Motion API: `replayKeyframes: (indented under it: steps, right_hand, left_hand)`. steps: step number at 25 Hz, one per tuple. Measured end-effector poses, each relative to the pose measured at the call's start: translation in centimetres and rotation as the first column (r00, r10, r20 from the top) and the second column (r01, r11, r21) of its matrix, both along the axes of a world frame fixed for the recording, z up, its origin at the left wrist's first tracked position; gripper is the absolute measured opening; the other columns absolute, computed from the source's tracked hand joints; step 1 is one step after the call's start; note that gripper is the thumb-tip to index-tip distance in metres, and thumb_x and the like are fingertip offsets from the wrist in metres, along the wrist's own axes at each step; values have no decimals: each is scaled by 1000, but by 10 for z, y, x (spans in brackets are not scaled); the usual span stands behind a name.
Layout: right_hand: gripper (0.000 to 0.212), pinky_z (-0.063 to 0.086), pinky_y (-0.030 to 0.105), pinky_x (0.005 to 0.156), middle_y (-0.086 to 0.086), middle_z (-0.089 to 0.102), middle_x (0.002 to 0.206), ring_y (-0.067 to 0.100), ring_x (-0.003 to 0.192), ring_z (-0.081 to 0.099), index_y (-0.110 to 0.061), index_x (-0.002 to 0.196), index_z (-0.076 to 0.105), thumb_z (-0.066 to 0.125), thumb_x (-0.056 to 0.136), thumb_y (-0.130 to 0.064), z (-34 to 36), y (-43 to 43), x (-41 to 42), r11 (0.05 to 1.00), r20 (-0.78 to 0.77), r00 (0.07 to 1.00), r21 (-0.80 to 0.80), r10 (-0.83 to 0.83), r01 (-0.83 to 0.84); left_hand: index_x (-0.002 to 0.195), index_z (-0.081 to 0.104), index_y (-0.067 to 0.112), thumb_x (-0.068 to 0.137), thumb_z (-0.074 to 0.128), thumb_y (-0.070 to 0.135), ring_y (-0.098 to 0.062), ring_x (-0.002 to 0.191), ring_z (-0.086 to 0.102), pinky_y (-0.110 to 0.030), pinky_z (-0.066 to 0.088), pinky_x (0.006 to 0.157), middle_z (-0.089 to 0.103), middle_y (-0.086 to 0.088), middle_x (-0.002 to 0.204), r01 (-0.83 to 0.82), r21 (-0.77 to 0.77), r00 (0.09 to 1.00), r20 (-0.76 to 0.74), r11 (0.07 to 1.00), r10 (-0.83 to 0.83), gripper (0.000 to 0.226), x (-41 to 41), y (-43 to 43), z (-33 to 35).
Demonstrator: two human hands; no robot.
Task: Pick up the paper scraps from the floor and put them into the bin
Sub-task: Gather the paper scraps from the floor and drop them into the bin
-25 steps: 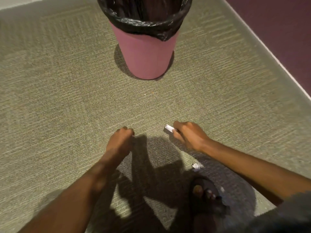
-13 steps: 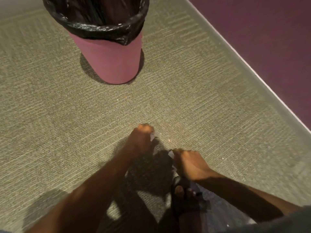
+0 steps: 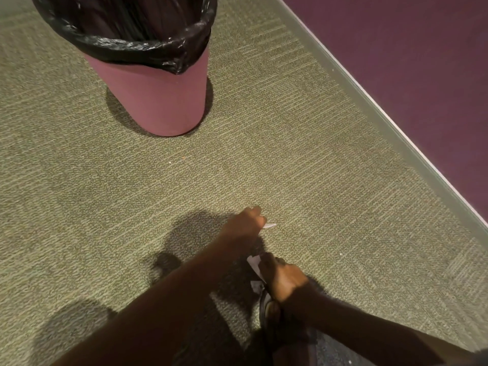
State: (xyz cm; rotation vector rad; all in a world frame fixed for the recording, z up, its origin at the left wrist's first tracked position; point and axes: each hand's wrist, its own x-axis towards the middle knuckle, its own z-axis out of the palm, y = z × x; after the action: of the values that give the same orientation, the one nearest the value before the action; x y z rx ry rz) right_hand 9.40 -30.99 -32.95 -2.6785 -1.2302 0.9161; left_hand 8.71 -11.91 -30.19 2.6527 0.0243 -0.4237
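Left hand [image 3: 244, 225] fingers pinch white scrap [image 3: 269, 225]; right hand [image 3: 284, 280] fingers clutch paper [image 3: 254, 261].

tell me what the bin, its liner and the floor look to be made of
Bin: likely plastic, matte pink; smooth seamless wall with no sheen.
Liner: thin glossy black plastic film; crinkled, with bright highlights, folded over the rim.
Floor: low-pile carpet, olive-green, matte; fine ribbed woven texture.

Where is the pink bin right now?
In the head view the pink bin stands upright on the green carpet at upper left, lined with a black bag, well ahead of both hands and apart from them.
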Motion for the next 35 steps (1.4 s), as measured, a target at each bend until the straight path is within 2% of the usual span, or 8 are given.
replayKeyframes:
  steps: [7, 10, 14, 18, 20, 25, 28, 35]
  right_hand:
    - [75, 44, 30, 55, 12, 55, 121, 24, 79, 67, -19, 150, 34, 57, 82, -39, 13, 13, -44, 999, 272, 962, 28, 18, -27]
    - [48, 43, 25, 45, 10, 68, 90, 22, 54, 65, -18, 122, 63, 47, 82, -40, 7, 27, -57, 997, 47, 997, 58, -54, 51]
    - [37, 34, 13, 39, -5, 72, 75, 7, 46, 62, -28, 115, 45, 26, 99, -56, -3, 8, -41, 971, -134, 969, 92, -206, 219]
    - [50, 54, 32, 85, 4, 61, 126, 22, 98, 68, -21, 148, 35, 38, 103, -42, 14, 21, -18, 989, -198, 973, 104, 122, -102]
    - [48, 52, 37, 92, 0, 67, 119, 17, 102, 67, -22, 134, 54, 52, 95, -51, 31, 31, -3, 980, -349, 930, 193, 117, -51]
    - [26, 53, 32, 72, 5, 67, 98, 16, 87, 62, -12, 100, 76, 71, 81, 4, 116, 105, 73, 830, -146, 989, 553, 14, 70]
    - [24, 51, 18, 68, 4, 69, 95, 14, 84, 64, -6, 101, 75, 75, 79, 2, 199, 165, 117, 665, -82, 994, 739, -68, 107]
    - [19, 37, 12, 48, -11, 55, 62, -5, 56, 51, -21, 67, 70, 69, 77, -5, 314, 303, 146, 533, 68, 996, 846, -56, -28]
  left_hand:
    - [94, 64, 1, 94, 51, 16, -29, 100, 59, -39, 53, 72, 54, -14, 117, 135, 118, 991, -5, 984, -136, 20, -2, -3, -13]
    - [68, 68, 12, 66, 77, 15, -19, 75, 67, -26, 52, 49, 67, -5, 86, 198, 212, 976, 50, 957, -213, 10, -6, -4, -13]
    - [56, 59, 18, 51, 79, 11, -15, 59, 61, -23, 45, 37, 59, 1, 66, 134, 199, 970, 176, 971, -170, 22, -11, -8, -24]
    - [80, 65, 3, 72, 72, 6, -29, 82, 63, -35, 51, 56, 64, -12, 85, -16, 16, 994, 107, 1000, 14, 11, -11, 3, -22]
    - [90, 66, 2, 78, 68, 6, -31, 87, 62, -41, 54, 69, 65, -14, 91, -158, -97, 981, 99, 983, 167, 12, -10, 24, -12]
    - [71, 70, 16, 82, 69, 4, -17, 67, 65, -35, 55, 61, 68, -3, 72, -448, -333, 873, 38, 829, 487, 17, 0, 97, 105]
    - [78, 68, 23, 82, 75, 10, 3, 54, 59, -10, 44, 47, 64, 9, 68, -461, -399, 845, 76, 792, 530, 16, -11, 144, 198]
    - [96, 71, 5, 72, 83, 21, -10, 74, 68, -17, 50, 51, 70, -7, 89, -689, -389, 462, 415, 612, 784, 32, -9, 275, 287]
